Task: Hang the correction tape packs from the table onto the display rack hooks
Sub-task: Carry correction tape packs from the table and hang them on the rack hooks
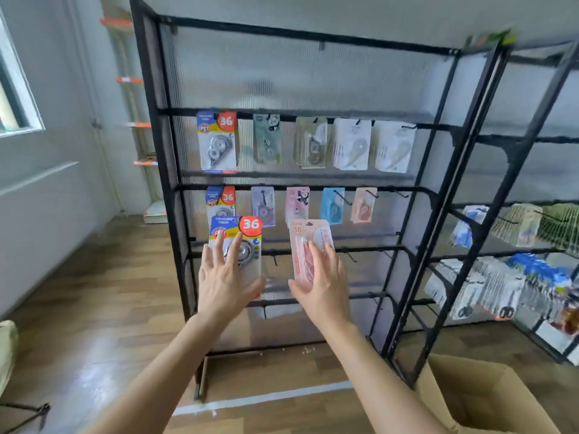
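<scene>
Pink plastic correction tape pack (308, 245) gripped in my right hand (324, 285), blue-and-yellow carded pack (233, 233) in my left hand (224, 285), both upright before the black metal display rack (158, 145), guessing so top holes meet hooks.

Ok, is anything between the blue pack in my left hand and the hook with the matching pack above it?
Nothing visible. The left hand holds the blue pack just below the matching pack already hanging there; the hook's tip is hidden.
</scene>
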`<state>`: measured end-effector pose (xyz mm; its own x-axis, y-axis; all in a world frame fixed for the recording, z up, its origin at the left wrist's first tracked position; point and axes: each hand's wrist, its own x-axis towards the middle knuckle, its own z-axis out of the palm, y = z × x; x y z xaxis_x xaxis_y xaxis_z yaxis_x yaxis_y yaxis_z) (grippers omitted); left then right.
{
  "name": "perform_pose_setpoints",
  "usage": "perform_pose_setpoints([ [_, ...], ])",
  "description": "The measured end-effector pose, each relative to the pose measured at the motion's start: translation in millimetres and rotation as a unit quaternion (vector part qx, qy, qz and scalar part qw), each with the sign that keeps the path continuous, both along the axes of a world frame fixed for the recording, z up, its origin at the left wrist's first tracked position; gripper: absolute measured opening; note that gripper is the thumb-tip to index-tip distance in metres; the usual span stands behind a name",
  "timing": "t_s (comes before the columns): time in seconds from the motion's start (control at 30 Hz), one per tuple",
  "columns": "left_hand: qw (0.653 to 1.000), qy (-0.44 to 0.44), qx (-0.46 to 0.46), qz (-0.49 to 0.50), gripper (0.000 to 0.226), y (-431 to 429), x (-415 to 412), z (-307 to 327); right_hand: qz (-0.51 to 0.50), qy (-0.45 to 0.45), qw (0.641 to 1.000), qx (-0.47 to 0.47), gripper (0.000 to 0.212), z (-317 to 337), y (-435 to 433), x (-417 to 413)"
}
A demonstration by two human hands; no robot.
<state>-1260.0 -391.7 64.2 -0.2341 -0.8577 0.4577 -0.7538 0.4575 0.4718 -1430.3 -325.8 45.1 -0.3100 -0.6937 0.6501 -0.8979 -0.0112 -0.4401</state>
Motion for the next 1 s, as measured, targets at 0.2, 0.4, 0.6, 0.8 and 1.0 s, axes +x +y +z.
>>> perform_pose_setpoints([
  [0.2,0.999,0.007,-0.013,0.034,0.094,-29,-13,3,0.014,0.027,0.999,-0.043,0.091,7,-42,-25],
  [0.4,0.996,0.009,-0.003,0.091,0.092,-52,-20,-2,0.07,0.023,0.996,-0.053,0.09,2,-85,-43],
  [0.6,0.99,-0.008,0.018,0.14,0.09,-71,-18,-2,0.13,0.019,0.989,-0.061,0.088,-8,-127,-31],
  [0.8,0.991,-0.013,0.044,0.129,0.087,-107,-13,-17,0.131,0.034,0.989,-0.064,0.09,-23,-169,-17],
  [1.0,0.993,-0.042,0.046,0.096,0.091,-176,0,-27,0.106,0.023,0.992,-0.065,0.091,-31,-232,-2],
])
